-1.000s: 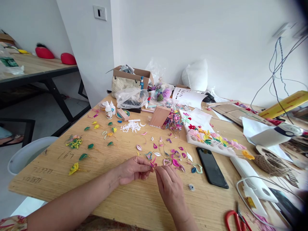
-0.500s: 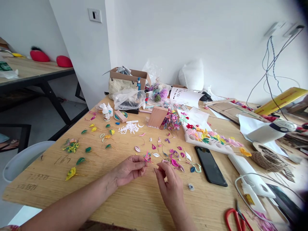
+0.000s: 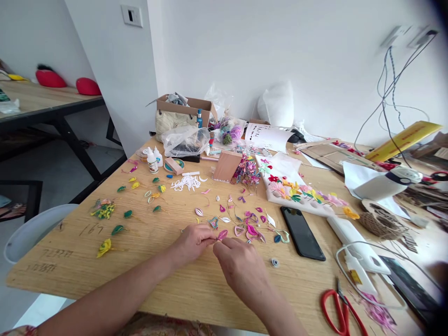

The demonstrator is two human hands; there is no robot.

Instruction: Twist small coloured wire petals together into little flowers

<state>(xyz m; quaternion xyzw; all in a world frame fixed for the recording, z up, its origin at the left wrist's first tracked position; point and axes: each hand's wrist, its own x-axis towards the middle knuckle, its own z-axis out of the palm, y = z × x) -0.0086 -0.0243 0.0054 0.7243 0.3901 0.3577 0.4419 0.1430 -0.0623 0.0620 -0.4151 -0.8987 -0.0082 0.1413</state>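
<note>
A small pink thread-wrapped petal [image 3: 222, 234] shows at the fingertips of both hands, over the front middle of the wooden table. My left hand [image 3: 194, 241] pinches it from the left. My right hand [image 3: 241, 261] is closed, its fingertips turned down and close against the left ones; what they grip is hidden. Just beyond the hands lie loose petals in pink, white and blue, among them a magenta petal [image 3: 252, 230], a white leaf shape [image 3: 225, 219] and a striped oval petal [image 3: 199, 212]. A small bobbin [image 3: 275, 262] lies right of my right hand.
Green leaves [image 3: 118, 229] and yellow pieces [image 3: 104, 248] on wires lie left. To the right are a black phone [image 3: 303, 233], a white power strip [image 3: 359, 245] with a cable, and red-handled scissors [image 3: 343, 310]. Glue bottles [image 3: 152, 162] and a wooden block [image 3: 227, 166] stand farther back.
My hands have come together, the right moving left and turning its fingers down. The pink piece now shows as a flat petal shape. The camera view has shifted slightly.
</note>
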